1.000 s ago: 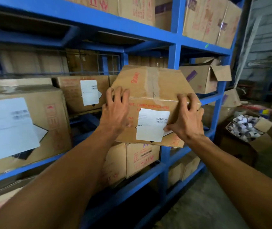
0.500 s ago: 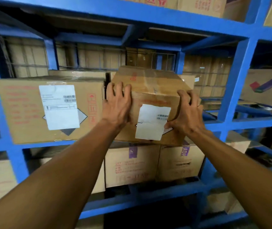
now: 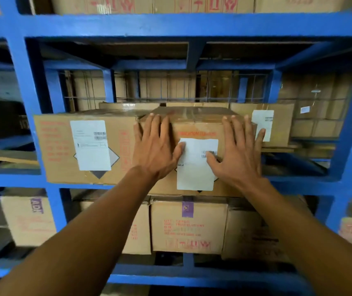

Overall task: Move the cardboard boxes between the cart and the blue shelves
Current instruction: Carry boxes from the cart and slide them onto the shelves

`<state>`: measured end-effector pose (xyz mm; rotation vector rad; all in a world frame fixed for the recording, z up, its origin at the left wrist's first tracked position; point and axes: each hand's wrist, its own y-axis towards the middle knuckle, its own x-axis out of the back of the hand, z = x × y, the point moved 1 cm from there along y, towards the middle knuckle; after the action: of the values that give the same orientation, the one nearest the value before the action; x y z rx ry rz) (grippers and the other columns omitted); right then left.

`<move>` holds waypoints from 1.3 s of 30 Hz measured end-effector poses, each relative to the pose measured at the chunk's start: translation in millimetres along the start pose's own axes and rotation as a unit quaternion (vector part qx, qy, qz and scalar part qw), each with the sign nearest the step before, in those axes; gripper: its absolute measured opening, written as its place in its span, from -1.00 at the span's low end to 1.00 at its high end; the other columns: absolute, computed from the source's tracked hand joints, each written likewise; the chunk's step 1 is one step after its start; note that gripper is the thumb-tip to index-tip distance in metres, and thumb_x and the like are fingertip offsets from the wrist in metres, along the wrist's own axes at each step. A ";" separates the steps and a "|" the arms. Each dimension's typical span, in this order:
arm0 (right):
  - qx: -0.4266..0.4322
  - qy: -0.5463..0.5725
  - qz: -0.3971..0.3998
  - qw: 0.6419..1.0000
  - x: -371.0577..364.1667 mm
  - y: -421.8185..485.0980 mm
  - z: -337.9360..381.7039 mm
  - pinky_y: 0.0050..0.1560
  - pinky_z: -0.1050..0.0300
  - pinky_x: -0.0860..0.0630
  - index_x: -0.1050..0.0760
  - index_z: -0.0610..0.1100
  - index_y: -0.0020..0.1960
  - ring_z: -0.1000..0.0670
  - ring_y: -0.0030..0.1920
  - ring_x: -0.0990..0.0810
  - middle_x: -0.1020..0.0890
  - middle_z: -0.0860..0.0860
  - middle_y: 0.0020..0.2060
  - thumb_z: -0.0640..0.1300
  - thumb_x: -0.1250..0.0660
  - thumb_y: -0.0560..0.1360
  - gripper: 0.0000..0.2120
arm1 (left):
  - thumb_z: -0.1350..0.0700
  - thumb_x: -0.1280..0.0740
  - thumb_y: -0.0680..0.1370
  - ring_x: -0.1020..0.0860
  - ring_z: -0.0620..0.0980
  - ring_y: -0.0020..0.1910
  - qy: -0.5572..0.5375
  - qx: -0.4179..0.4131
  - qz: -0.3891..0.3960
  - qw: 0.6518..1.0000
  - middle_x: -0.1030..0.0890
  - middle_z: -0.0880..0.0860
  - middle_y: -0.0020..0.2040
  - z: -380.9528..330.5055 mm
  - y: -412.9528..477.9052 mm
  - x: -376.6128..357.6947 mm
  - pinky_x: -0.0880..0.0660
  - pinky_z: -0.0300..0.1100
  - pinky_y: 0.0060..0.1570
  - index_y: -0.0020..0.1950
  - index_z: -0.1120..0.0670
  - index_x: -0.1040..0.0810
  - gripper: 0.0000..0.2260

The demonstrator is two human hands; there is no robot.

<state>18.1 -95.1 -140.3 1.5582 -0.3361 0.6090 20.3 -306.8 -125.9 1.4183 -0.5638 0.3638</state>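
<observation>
A brown cardboard box (image 3: 196, 129) with red print and a white label sits on the middle level of the blue shelves (image 3: 170, 25), its front still past the shelf edge. My left hand (image 3: 157, 146) lies flat on the box's front left, fingers straight and spread. My right hand (image 3: 238, 148) presses flat on its front right, thumb over the label. A wider labelled box (image 3: 85, 146) stands touching it on the left. No cart is in view.
Another labelled box (image 3: 277, 122) stands behind to the right, with more boxes at the back. Several boxes (image 3: 189, 225) fill the level below and the level above. Blue uprights (image 3: 24, 99) frame the bay on both sides.
The box went from held tilted in front of the shelf to resting on the middle level. Both hands let go of its sides and now press flat on its front.
</observation>
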 end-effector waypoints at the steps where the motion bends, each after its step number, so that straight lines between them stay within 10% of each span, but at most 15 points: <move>1: 0.000 0.007 -0.019 1.000 -4.8 1.6 0.3 0.48 -0.37 0.13 0.00 -0.13 0.59 -0.23 0.56 0.09 -0.09 -0.15 0.56 0.27 -0.24 0.44 -0.11 | -0.30 -0.03 0.57 -0.03 0.15 0.53 -0.011 0.010 -0.015 1.000 -0.18 0.18 0.52 -2.9 -0.8 -6.0 0.03 0.24 0.46 0.52 0.14 -0.12 -0.32; 19: 0.044 -0.045 -0.218 0.974 -111.6 55.4 -23.8 0.47 -0.35 -0.02 -0.12 -0.25 0.53 -0.30 0.50 -0.09 -0.24 -0.26 0.49 0.25 -0.17 0.45 -0.18 | -0.22 -0.06 0.54 -0.13 0.21 0.52 0.002 0.013 -0.221 0.975 -0.22 0.25 0.51 7.4 43.9 -114.7 0.00 0.18 0.47 0.52 0.24 -0.23 -0.31; 39: 0.007 -0.025 0.050 0.998 -40.1 35.8 -15.9 0.51 -0.20 0.25 0.20 -0.11 0.60 -0.13 0.57 0.22 0.15 -0.11 0.59 0.25 -0.05 0.59 -0.22 | -0.24 0.05 0.60 0.16 0.11 0.55 0.009 -0.032 -0.046 0.998 0.05 0.21 0.58 -7.2 34.7 -64.0 0.15 0.12 0.50 0.57 0.18 0.09 -0.30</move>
<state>-37.2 -88.8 -133.5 1.5794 -0.4491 0.6524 -50.2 -289.2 -134.1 1.3729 -0.4895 0.2827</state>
